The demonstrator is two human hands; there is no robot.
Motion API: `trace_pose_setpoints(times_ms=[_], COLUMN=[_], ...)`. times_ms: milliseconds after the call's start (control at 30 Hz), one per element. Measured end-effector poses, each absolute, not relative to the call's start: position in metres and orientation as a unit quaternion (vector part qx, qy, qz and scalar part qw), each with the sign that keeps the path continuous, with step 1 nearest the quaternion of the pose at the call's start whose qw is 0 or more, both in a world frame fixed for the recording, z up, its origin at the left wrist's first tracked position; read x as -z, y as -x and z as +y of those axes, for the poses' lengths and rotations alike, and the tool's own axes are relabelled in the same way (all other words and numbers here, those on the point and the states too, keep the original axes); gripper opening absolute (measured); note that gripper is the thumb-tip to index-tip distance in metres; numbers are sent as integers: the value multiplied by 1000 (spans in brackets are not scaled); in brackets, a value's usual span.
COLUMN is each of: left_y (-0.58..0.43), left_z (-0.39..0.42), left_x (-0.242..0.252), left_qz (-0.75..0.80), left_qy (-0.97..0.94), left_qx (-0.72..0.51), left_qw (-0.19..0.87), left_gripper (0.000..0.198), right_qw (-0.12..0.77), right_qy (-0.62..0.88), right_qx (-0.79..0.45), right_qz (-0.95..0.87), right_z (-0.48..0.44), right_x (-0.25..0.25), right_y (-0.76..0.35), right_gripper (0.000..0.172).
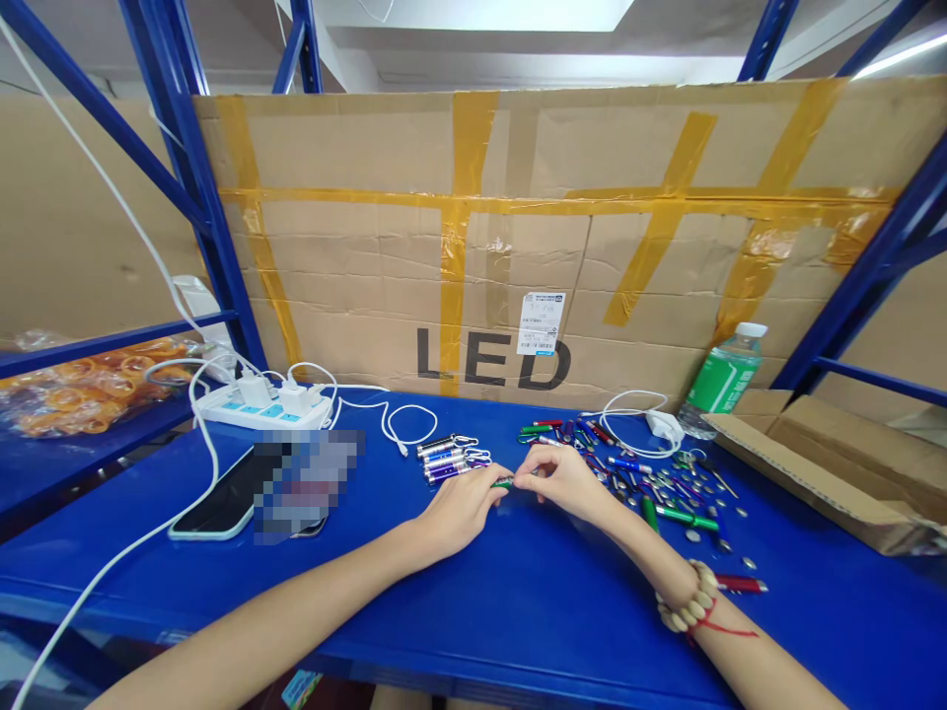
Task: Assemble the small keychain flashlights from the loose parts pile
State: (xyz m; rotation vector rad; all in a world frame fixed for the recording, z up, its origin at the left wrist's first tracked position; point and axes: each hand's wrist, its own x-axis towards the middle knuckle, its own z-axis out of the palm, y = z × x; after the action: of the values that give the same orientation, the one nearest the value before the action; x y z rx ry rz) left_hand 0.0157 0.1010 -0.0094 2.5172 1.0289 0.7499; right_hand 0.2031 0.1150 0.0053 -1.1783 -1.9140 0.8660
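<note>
Nearest in, both forearms come up over the front edge of the blue tabletop (518, 611). There's a bead bracelet (688, 600) on the right wrist and a red flashlight (740, 584) lying just beside it.

The left hand (463, 508) and the right hand (566, 478) meet at mid-tabletop. Each is closed in a fingertip pinch on one small green flashlight (504, 483), held low over the surface. Fingers cover most of it, so only a green sliver shows.

Left of the hands, a phone (218, 503) lies flat, half behind a blurred patch. Just beyond the hands sits a neat row of flashlights (448, 459) with clips. To the right is a loose scatter of parts (658, 483): coloured barrels and button cells, too small to sort out. Further right stands an open cardboard box (814, 459), flaps out, cut off by the frame edge, its inside out of sight.

Farther back there's a power strip (258, 406) with plugs at left. Over on the right sit a white charger (662, 424) with a coiled lead and a green-labelled water bottle (721, 380), fill level hard to judge. On the left shelf (74, 463) lies a clear bag (74, 394) of orange rings, clipped by the edge. Behind everything stands a taped cardboard sheet (518, 247) marked LED.
</note>
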Motion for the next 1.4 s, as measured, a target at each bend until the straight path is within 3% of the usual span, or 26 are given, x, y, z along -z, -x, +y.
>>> trace_pose_setpoints(times_ms=[267,567,867,1200,1400], left_y=[-17,-19,-20,-5,24], left_z=[98,99,99,109,126], left_x=[2,1,0,-17,-38], left_qz=[357,354,365,421,541], left_qy=[-881,-874,-880,-854,-793], left_qx=[-250,-269,-260,-303,-279], left_qw=[183,195,160,32,-30], left_gripper=[32,31,29,22,20], right_qw=[323,340,362,478,467], right_qy=[471,463,450,474,479], right_qx=[-315,-352,-297,-231,-194], right_qz=[-758,-739,-760,-703,-717], right_z=[115,118,114,111,116], right_x=[-9,-8,-10,-16,-10], right_y=[-209,-210,-207,-205,-210], right_gripper=[35,37,39,42,43])
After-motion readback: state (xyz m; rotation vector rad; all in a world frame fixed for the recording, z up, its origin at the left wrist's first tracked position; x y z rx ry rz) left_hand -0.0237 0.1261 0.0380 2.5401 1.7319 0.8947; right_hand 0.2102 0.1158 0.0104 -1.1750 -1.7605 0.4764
